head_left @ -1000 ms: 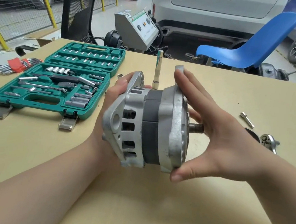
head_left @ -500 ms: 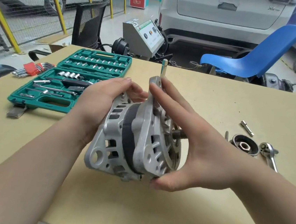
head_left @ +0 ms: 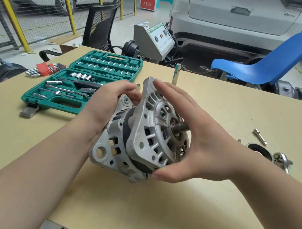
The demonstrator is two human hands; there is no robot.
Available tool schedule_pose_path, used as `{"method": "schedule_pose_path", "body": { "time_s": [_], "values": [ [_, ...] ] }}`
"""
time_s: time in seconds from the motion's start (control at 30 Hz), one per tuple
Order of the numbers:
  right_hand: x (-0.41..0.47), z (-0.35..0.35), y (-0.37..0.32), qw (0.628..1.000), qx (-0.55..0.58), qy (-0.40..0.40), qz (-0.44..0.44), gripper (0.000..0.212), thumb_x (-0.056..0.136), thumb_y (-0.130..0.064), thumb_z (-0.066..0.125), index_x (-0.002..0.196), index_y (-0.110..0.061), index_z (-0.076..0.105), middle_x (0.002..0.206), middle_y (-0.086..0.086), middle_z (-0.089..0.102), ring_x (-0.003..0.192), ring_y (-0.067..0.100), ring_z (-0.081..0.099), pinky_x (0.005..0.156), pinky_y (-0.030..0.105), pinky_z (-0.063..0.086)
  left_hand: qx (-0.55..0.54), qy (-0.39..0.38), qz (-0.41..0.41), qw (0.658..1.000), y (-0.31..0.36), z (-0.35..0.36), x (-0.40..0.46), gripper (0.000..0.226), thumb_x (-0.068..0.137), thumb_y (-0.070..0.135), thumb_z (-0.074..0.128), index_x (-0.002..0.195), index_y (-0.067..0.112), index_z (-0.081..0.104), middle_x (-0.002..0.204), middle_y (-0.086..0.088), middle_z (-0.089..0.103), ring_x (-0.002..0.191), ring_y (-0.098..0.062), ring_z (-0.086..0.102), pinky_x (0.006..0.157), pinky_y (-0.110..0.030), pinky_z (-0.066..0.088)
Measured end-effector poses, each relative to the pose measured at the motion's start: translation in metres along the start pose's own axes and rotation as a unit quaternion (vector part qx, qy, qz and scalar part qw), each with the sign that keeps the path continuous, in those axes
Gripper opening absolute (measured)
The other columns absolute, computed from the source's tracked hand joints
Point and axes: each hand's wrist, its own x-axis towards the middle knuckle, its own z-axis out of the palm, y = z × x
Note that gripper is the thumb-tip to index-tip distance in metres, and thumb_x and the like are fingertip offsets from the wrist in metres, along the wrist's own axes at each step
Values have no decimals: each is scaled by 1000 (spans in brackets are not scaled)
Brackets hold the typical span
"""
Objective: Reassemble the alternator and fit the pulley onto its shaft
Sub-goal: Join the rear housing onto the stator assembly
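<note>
The silver alternator (head_left: 144,134) is held above the tan table (head_left: 155,208), tilted, with its front housing and bare threaded shaft (head_left: 182,127) facing right and toward me. My left hand (head_left: 106,104) grips its rear housing from behind. My right hand (head_left: 204,144) spans the front housing, its fingers straight along the top ear and its thumb under the lower rim. The black pulley (head_left: 259,151) with a nut inside lies on the table at the right, apart from the alternator.
An open green socket set (head_left: 86,83) lies at the back left, with red-held hex keys (head_left: 45,68) beside it. A ratchet (head_left: 282,160) and a short extension (head_left: 260,137) lie near the pulley. A tall socket (head_left: 176,74) stands upright behind the alternator. A blue chair (head_left: 263,64) stands beyond the table.
Both hands have turned the alternator, so its front face and shaft now point more toward me. It has also tilted and sunk lower over the table.
</note>
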Motion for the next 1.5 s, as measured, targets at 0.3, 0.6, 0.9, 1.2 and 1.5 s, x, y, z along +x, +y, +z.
{"method": "schedule_pose_path", "body": {
  "time_s": [0.3,0.6,0.9,1.2,1.5],
  "values": [
    [-1,-6,19,981,174,69,59,115,65,-12,93,160,-26,31,157,-8,41,135,-13,48,99,10,47,134,43,-37,989,-8,23,23,34,106,36,57,111,14,82,99,2,78,68,3,69,53,-12,47],
    [-21,-3,30,969,189,132,92,106,64,-26,93,155,-20,39,152,7,50,134,18,59,105,28,51,127,39,48,990,-6,45,34,32,111,25,54,80,28,64,48,36,58,50,24,54,50,1,36],
    [-13,-3,24,982,130,109,86,108,64,-28,95,156,-24,39,150,0,50,137,18,56,111,40,50,75,-2,72,995,-17,36,25,40,119,31,35,108,22,72,109,5,79,110,-6,72,104,-28,53],
    [0,-13,25,990,102,50,83,113,63,-30,93,160,-30,34,149,-7,50,134,10,57,110,28,48,-100,-23,14,995,-36,41,29,73,111,65,19,133,13,65,127,-14,75,112,-27,75,86,-37,60],
    [-7,-28,26,991,109,8,79,111,68,-8,97,160,-22,35,154,-7,47,136,0,52,103,12,45,-112,-7,35,993,-46,47,33,75,109,70,17,137,17,63,140,-15,70,134,-34,65,118,-64,42]
  ]
}}
